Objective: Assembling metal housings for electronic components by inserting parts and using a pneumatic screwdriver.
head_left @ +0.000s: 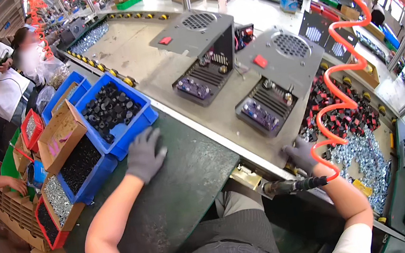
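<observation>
While your left hand lies half-open beside the blue bin, nothing visible in it, your right hand is slightly curled, its hold unclear. Ahead of both, two housings already carry boards; closing them up seems left.

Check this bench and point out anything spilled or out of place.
Black-and-red parts and silvery pieces lie in loose, touching heaps at right, unlike the black caps in a blue bin at left. It looks spilled, but may be deliberate.
</observation>
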